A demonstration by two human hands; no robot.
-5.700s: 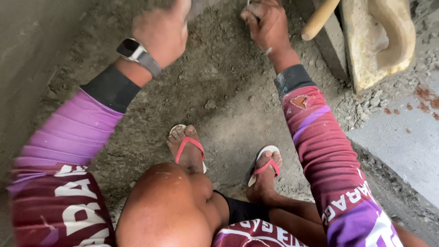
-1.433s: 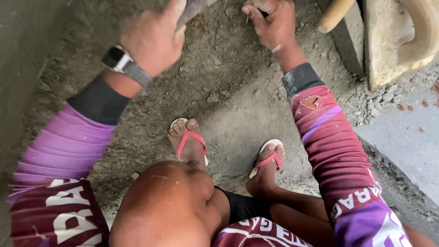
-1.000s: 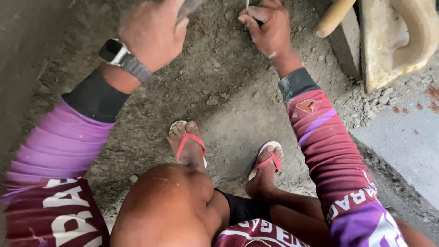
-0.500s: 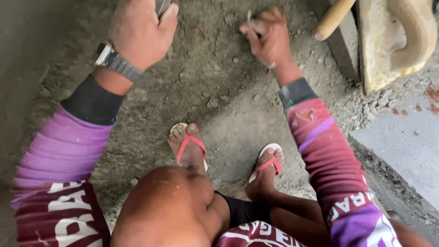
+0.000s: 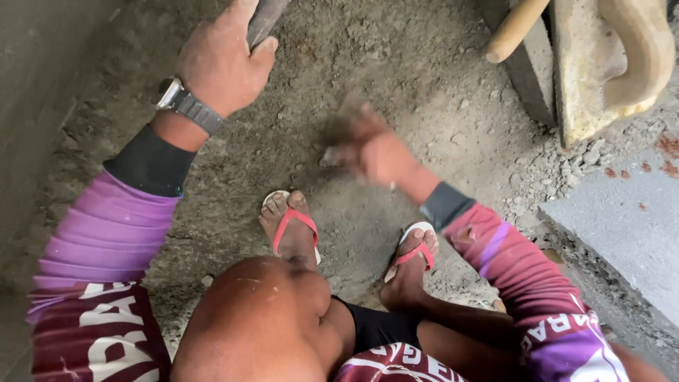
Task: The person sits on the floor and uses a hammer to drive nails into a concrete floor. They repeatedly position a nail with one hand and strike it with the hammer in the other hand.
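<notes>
Rough grey sandy mortar ground: underfoot, beneath both hands.
Left hand: arm raised and extended, fingers wrapped tight around dark flat metal tool near top edge.
Right hand: low above ground, motion-blurred; grip cannot be told.

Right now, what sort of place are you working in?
Probably a building site: rough cement floor strewn with rubble, a grey concrete block, and a mortar-caked wooden float beside it.
</notes>
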